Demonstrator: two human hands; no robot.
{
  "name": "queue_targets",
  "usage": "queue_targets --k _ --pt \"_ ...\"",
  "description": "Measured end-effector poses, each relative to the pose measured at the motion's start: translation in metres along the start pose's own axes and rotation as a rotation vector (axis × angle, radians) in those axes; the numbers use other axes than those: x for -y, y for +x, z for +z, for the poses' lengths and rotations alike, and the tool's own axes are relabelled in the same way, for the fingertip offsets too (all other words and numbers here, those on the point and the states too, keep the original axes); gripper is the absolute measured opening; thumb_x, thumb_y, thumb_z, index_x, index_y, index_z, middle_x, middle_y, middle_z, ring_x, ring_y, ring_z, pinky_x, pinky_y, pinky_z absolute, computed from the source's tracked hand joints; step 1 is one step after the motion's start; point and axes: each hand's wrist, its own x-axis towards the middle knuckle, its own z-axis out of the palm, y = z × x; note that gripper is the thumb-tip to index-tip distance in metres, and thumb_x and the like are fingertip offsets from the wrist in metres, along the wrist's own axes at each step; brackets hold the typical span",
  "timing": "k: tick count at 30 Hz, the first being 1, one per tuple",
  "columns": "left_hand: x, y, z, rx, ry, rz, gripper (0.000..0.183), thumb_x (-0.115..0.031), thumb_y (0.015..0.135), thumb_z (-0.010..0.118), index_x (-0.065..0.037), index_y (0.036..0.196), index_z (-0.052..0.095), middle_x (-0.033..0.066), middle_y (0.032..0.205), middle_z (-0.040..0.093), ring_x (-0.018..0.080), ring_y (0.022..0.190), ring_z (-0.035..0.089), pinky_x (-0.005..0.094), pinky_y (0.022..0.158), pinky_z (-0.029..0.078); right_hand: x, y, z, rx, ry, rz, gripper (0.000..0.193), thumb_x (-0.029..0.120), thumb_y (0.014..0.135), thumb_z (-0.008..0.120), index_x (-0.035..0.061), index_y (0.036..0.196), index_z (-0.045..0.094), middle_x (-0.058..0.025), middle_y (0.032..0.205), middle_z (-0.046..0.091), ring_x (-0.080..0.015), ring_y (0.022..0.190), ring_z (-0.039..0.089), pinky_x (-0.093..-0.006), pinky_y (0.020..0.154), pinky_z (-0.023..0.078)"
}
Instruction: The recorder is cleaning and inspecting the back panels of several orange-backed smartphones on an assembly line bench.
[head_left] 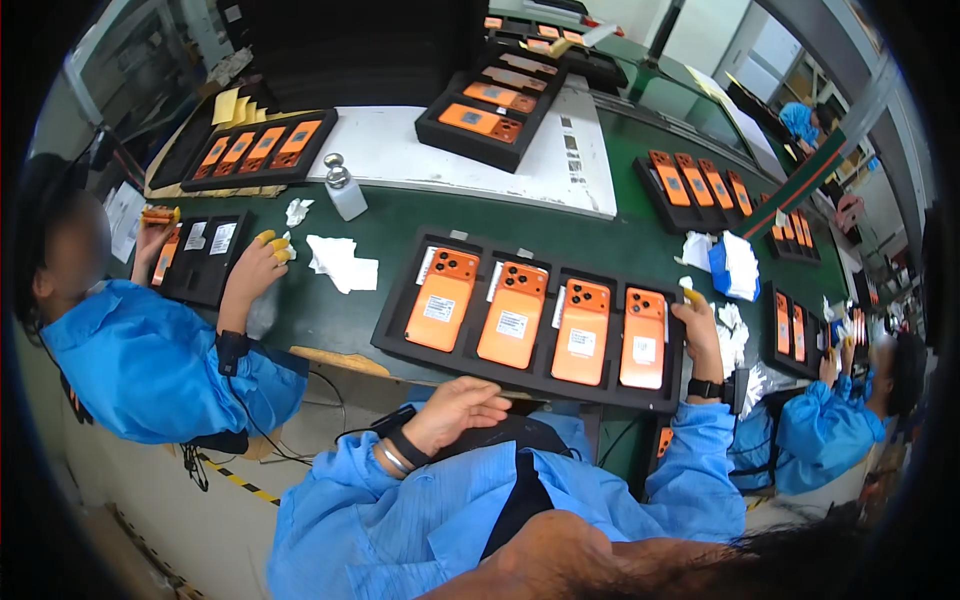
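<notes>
A black foam tray (pixel 520 376) lies at the near edge of the green table, with several orange phones in its slots. Each phone, such as the rightmost one (pixel 642 345), lies camera side up with a white label on its back. My right hand (pixel 700 335) grips the tray's right edge beside that phone, a yellow finger cot on one fingertip. In front of the tray's near edge, my left hand (pixel 455 415) is held with its fingers stretched out and nothing in them.
More phone trays stand on the white board (pixel 385 150) and around the green table (pixel 300 325). A metal-topped bottle (pixel 346 190), crumpled white wipes (pixel 342 264) and a blue box of wipes (pixel 735 268) lie about. Co-workers in blue sit left (pixel 150 350) and right (pixel 820 430).
</notes>
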Motion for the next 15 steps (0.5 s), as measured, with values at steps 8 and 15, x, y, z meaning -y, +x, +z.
queue_targets --k 8,15 --pt "-0.043 -0.016 -0.016 -0.270 0.591 0.728 0.012 -0.009 0.097 0.062 0.001 0.090 0.064 0.0066 0.085 0.070 0.0089 0.075 0.062 0.0245 0.067 0.049 -0.012 -0.046 0.032 -0.279 -0.509 -0.349 0.044 0.011 0.086 0.067 -0.0045 0.126 0.058 -0.0228 0.111 0.066 -0.0297 0.097 0.065 -0.0402 0.082 0.051" --pt "-0.049 0.036 -0.012 -0.558 1.313 1.085 0.007 -0.012 0.085 0.069 -0.006 0.088 0.065 0.0092 0.074 0.065 0.0289 0.067 0.064 0.0394 0.061 0.051 -0.038 -0.089 0.074 -0.349 -0.878 -0.656 0.034 0.006 0.085 0.059 -0.0052 0.118 0.060 -0.0255 0.115 0.061 -0.0451 0.116 0.051 -0.0514 0.102 0.041"
